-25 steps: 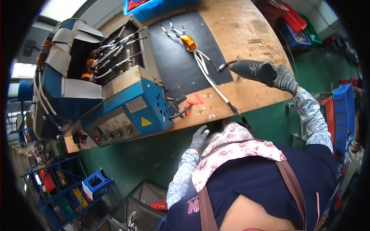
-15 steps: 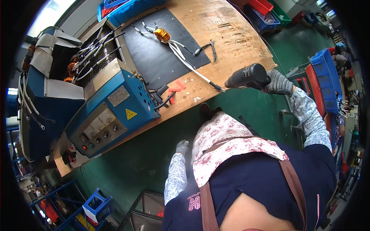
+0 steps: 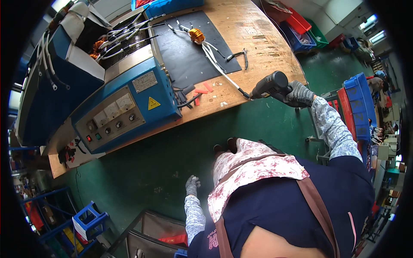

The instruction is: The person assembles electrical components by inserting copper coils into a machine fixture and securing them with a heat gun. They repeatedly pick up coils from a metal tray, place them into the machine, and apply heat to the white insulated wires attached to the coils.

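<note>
My right hand (image 3: pixel 300 93), in a grey glove, grips a black heat gun (image 3: pixel 269 85) by its handle, held off the front edge of the wooden bench (image 3: pixel 262 47). The gun's nozzle points at the end of a white cable (image 3: pixel 221 69) that runs from an orange wound coil (image 3: pixel 196 35) lying on a black mat (image 3: pixel 185 51). My left hand (image 3: pixel 192 185), also gloved, hangs low over the green floor, fingers loosely apart, holding nothing. Small red sleeve pieces (image 3: pixel 202 90) lie on the bench near the mat's front edge.
A blue machine (image 3: pixel 124 107) with dials, switches and several white leads stands on the bench's left part. Pliers (image 3: pixel 241 55) lie right of the mat. Blue and red bins (image 3: pixel 357 103) stand to the right, a blue stool (image 3: pixel 88 217) and dark crates at lower left.
The view has swung, so the bench sits farther off. My right hand has drawn the heat gun back past the bench edge. My left hand has dropped lower, toward the floor.
</note>
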Demonstrator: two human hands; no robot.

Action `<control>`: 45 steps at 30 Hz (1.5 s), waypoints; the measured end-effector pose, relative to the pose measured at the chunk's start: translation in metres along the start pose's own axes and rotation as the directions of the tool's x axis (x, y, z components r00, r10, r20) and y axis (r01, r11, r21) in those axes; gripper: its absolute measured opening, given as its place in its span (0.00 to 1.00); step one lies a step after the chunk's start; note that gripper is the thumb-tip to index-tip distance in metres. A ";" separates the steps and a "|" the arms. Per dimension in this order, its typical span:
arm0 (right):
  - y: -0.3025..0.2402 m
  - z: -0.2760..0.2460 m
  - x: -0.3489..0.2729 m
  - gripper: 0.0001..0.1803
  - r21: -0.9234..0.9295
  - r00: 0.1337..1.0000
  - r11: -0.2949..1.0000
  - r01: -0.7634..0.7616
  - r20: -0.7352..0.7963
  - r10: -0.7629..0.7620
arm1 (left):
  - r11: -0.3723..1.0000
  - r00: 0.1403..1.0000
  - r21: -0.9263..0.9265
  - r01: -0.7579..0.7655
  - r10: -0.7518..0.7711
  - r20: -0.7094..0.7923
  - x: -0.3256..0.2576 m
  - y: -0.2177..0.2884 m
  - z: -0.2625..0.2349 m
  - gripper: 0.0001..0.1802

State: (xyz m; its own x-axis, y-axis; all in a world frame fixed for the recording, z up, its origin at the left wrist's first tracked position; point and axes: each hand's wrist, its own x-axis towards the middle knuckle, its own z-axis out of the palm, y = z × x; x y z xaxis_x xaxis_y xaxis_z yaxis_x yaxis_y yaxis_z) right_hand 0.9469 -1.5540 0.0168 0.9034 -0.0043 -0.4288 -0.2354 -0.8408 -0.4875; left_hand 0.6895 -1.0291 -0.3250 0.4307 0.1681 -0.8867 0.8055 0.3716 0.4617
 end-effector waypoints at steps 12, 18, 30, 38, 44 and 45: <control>0.010 0.008 -0.013 0.13 0.099 0.997 0.994 -0.044 0.068 0.037 | 0.983 0.984 0.131 -0.133 0.146 -0.102 0.062 -0.208 -0.054 0.13; 0.029 0.007 -0.015 0.11 0.194 0.999 0.981 -0.012 0.051 0.002 | 0.979 0.979 -0.021 -0.200 0.201 0.017 0.039 -0.134 0.015 0.17; 0.053 0.010 -0.015 0.12 0.224 0.997 0.972 0.066 0.013 -0.071 | 0.980 0.980 -0.001 -0.201 0.201 0.002 0.005 -0.076 0.031 0.15; 0.050 0.009 -0.011 0.13 0.215 0.998 0.976 0.042 0.029 -0.050 | 0.983 0.987 0.091 -0.157 0.158 -0.002 0.019 -0.139 0.019 0.16; 0.061 0.009 -0.006 0.16 0.205 0.999 0.978 0.038 0.022 -0.043 | 0.992 0.997 -0.104 -0.072 0.070 -0.019 -0.021 -0.101 0.044 0.16; 0.058 0.008 -0.004 0.17 0.183 0.998 0.982 0.055 0.021 -0.060 | 0.993 0.996 -0.080 -0.085 0.084 -0.007 -0.018 -0.099 0.042 0.15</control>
State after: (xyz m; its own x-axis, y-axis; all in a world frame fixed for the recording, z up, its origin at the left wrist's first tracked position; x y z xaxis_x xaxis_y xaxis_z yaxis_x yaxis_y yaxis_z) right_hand 0.9265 -1.5984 -0.0161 0.9081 0.0577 -0.4148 -0.2468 -0.7264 -0.6414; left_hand 0.6194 -1.1076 -0.3536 0.4942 0.2056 -0.8447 0.7307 0.4283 0.5317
